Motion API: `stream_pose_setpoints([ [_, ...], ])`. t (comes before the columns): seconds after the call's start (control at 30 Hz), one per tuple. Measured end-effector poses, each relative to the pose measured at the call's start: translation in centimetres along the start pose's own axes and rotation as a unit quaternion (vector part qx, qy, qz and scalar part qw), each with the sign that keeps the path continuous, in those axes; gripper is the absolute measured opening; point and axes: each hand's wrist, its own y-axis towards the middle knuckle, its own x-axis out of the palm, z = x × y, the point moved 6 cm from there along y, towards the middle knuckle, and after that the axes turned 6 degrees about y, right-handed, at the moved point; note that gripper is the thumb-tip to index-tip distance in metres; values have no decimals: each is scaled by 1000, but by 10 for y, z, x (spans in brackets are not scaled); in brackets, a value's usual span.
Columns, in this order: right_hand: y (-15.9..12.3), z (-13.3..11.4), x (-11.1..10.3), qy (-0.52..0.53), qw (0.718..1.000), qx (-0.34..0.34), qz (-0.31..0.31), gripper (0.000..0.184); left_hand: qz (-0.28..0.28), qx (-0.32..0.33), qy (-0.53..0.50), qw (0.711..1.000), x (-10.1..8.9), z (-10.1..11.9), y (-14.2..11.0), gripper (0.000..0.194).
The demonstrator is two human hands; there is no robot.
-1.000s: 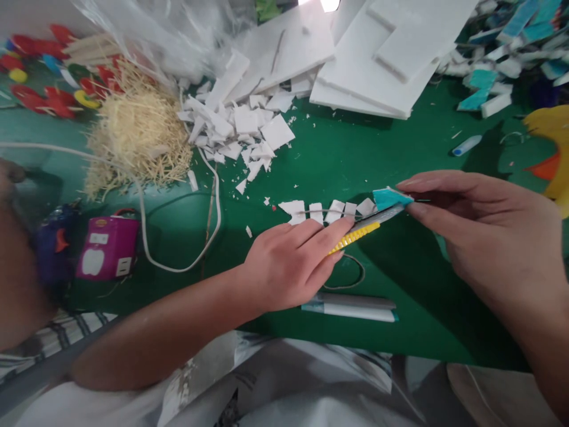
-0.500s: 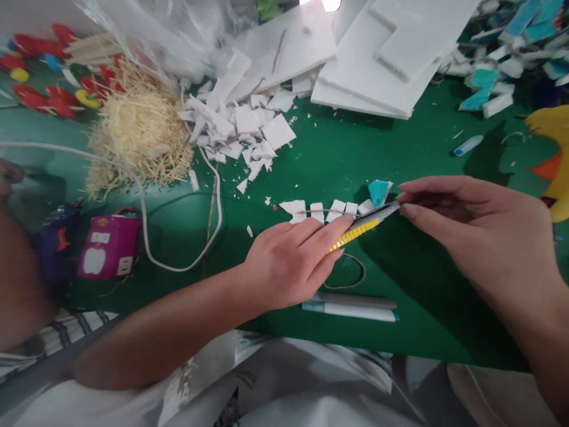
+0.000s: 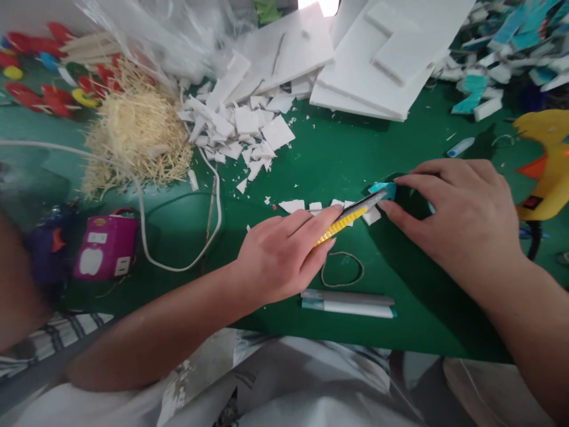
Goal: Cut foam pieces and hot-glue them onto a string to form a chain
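Observation:
My left hand (image 3: 278, 258) is wrapped round the yellow handle of a cutter knife (image 3: 340, 226). Its grey blade end slants up to the right. At the tip lies a small teal-faced foam piece (image 3: 386, 190), partly behind the blade. The thumb and forefinger of my right hand (image 3: 453, 219) close on that piece from the right. Under and beside the knife is a row of small white foam pieces (image 3: 292, 206), some partly covered by my left fingers. Below the knife a rubber band (image 3: 342, 270) lies on the green table (image 3: 427, 323).
Two pens (image 3: 349, 303) lie near the front edge. White foam sheets (image 3: 368, 89) and a heap of foam scraps (image 3: 240, 121) are at the back, beside pale wood shavings (image 3: 137, 130). A yellow glue gun (image 3: 549, 166) stands right. A white cable (image 3: 178, 270) loops left, near a purple box (image 3: 106, 246).
The teal foam piece came out of my right fingers beside the blade, then they closed on it again lower down. The knife has shifted slightly left.

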Motion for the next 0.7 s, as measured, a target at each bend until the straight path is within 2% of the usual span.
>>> stream_pose_setpoints([
  [0.07,2,1,-1,43,999,11,4,27,-1,2,-1,1000,0,2,1,35],
  [0.13,3,4,-2,101,994,50,14,23,-3,1,-1,1000,2,3,1,35],
  [0.23,1,4,-1,182,976,122,15,16,-5,1,-5,1000,4,3,1,34],
  [0.3,0,1,-1,231,962,143,14,15,-2,5,-10,1000,5,4,1,34],
  [0.47,-4,-3,-3,293,944,154,10,17,-2,6,-7,1000,5,6,2,34],
  [0.7,-8,0,0,285,950,126,5,18,1,24,2,1000,5,9,4,34],
])
